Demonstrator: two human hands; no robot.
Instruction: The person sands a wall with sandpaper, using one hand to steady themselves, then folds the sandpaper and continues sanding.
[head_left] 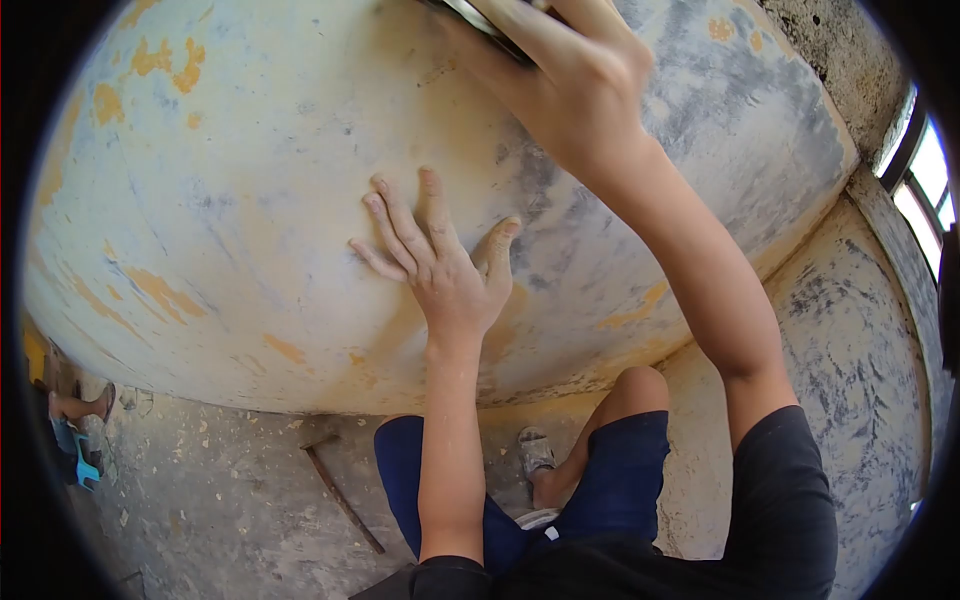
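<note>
A large curved surface point(290, 230), pale with yellow-orange and grey patches, fills the upper view. My left hand point(440, 250) lies on it near the middle, fingers spread, fingertips dusty, with nothing held. Higher up and to the right, my right hand point(580, 70) has its fingers wrapped round a dark, flat-edged tool point(480, 25) at the top edge of the view. The tool is close to or against the curved surface; its far end is cut off by the frame.
A long-handled hammer point(343, 498) lies on the grey floor point(230, 490). At the far left are another person's leg point(80, 406) and a blue plastic piece point(87, 465). A mottled wall point(850, 340) and a window point(925, 180) stand at right.
</note>
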